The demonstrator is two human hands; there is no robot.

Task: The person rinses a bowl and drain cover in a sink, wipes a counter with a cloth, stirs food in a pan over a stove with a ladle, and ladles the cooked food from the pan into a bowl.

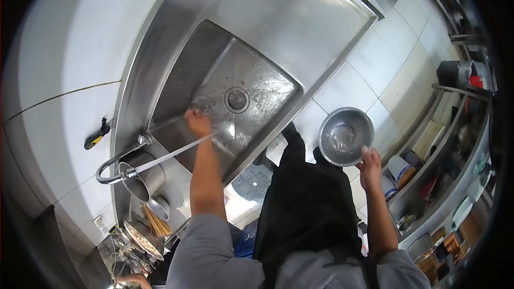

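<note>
My left hand [198,122] is over the left side of the steel sink basin [257,75], its fingers curled together; whatever they hold, if anything, is too small or hidden to make out. A stream of water [176,152] runs from the curved faucet [110,179] across my left forearm into the basin. The basin floor around the drain [236,100] is wet. Out to the right, beyond the sink's front edge, my right hand [369,161] grips the rim of a round metal bowl [334,128]. Some clear shine shows at the bowl's bottom.
A steel pot [153,177] stands beneath the faucet, with a smaller metal container [159,208] beside it. A yellow-black tool [97,135] is against the wall. A perforated stool [251,183] stands below the counter. Loaded shelves [428,144] line the right; another person's hand [131,279] shows bottom left.
</note>
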